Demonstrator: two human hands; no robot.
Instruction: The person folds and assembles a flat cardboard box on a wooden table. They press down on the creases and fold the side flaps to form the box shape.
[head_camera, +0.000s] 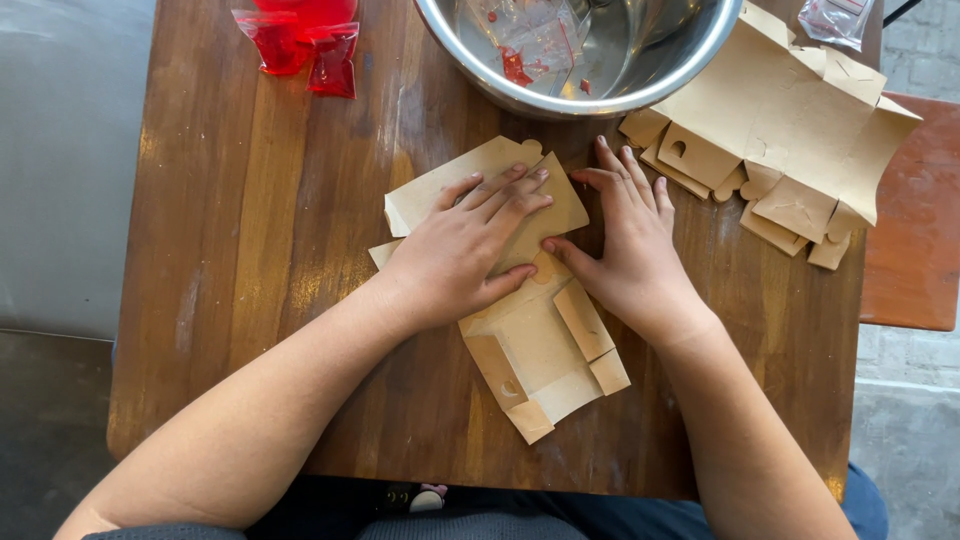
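One flat brown cardboard box blank (520, 300) at the middle of the worn wooden table (250, 250), one loose stack of like blanks (790, 150) to the right, one shiny steel bowl (590, 90) above, two red-filled plastic bags (300, 40) at top left. Pinned under both hands: left hand (460, 250) spread flat, palm down, on its upper flap; right hand (625, 245) open, fingers extended, pressing its right edge, thumb on the crease. Matte, creased card with cut tabs and notches.

Wooden table (250, 300) bears cardboard blanks (540, 350) — steel bowl (640, 95), red pouches (305, 40).
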